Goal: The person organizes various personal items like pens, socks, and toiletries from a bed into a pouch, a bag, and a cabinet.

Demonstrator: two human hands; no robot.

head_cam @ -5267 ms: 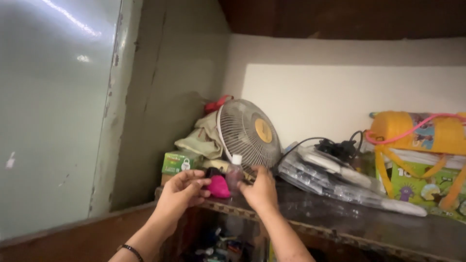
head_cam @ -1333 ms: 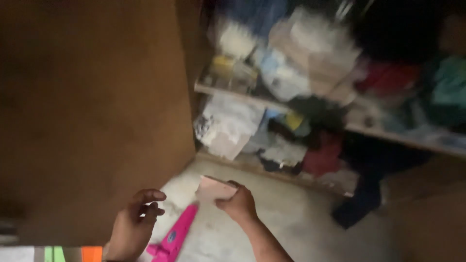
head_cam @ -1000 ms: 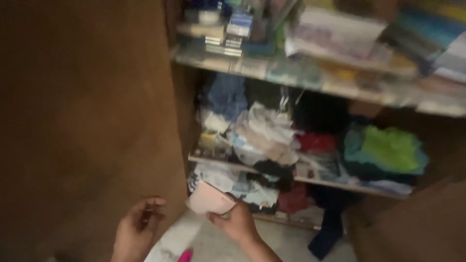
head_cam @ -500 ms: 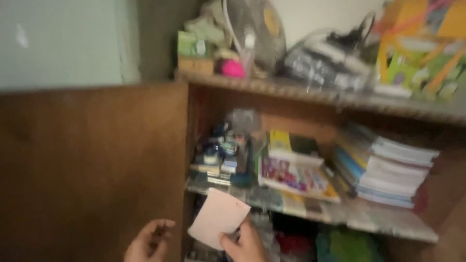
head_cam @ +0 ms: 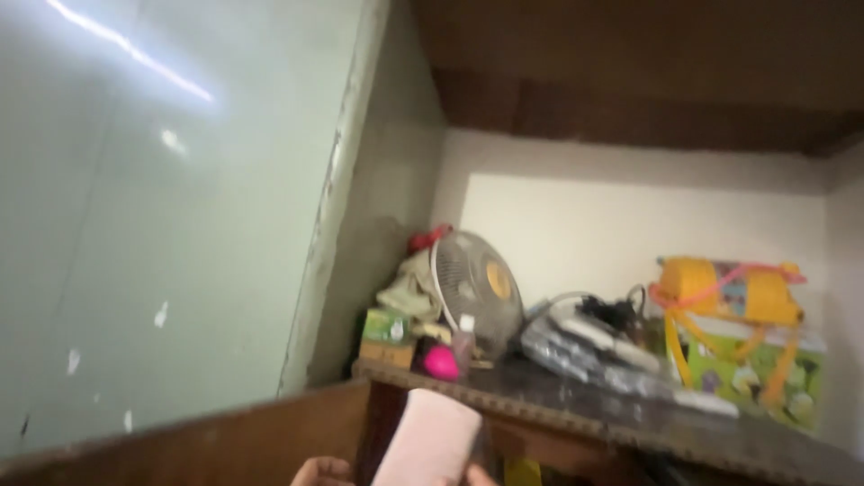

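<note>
A pale pink card (head_cam: 425, 441) stands upright at the bottom middle of the view, in front of the cabinet's top ledge (head_cam: 576, 418). Only a sliver of my right hand (head_cam: 475, 476) shows at its lower right corner, holding it. The top of my left hand (head_cam: 321, 470) peeks in at the bottom edge just left of the card, and its fingers are out of frame. On the ledge above the card sit a small clear bottle with a white cap (head_cam: 464, 337) and a bright pink object (head_cam: 440, 362).
A small desk fan (head_cam: 477, 288) stands behind the bottle, with cloth and a green box (head_cam: 387, 326) to its left. Wrapped packets and cables (head_cam: 603, 346) lie to the right, then a yellow and green bag (head_cam: 733, 333). A brown cabinet door (head_cam: 180, 450) hangs open at lower left beside a pale green wall.
The view has swung up from the floor and lower shelves to the cabinet top. The pink card has risen with my right hand, and both hands have dropped almost out of frame.
</note>
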